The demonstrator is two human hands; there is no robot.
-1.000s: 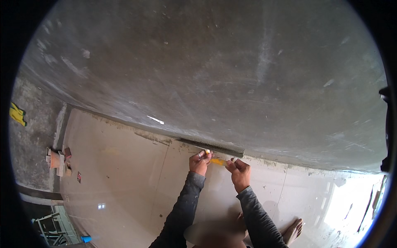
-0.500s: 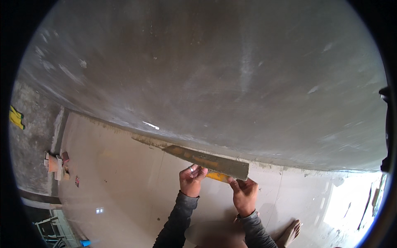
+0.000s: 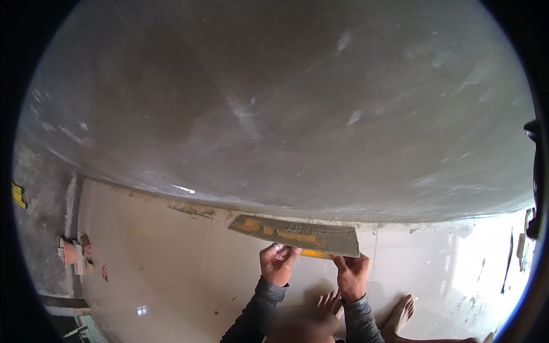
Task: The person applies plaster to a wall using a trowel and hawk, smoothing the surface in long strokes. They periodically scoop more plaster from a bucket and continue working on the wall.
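Note:
My left hand point(image 3: 274, 266) and my right hand point(image 3: 353, 271) both grip a long flat plastering blade point(image 3: 294, 237) from its lower edge, one toward the middle, the other near the right end. Its face is smeared with grey mortar, with yellow showing through in patches and along the lower strip. The blade is tilted slightly down to the right, just below the foot of the grey plastered wall point(image 3: 286, 103). A mortar streak point(image 3: 191, 210) lies along the floor edge to its left.
Pale tiled floor point(image 3: 171, 257) runs below the wall, with bare feet point(image 3: 403, 314) near the bottom. At far left are an orange container point(image 3: 70, 254) among small blocks, a yellow item point(image 3: 18, 196) and a pale frame point(image 3: 86, 326). Bright glare covers the floor at right.
The blade has come down from the wall's foot toward me and turned to show its mortar-smeared face, both hands moving with it. The view has also shifted, putting the wall's base lower at left.

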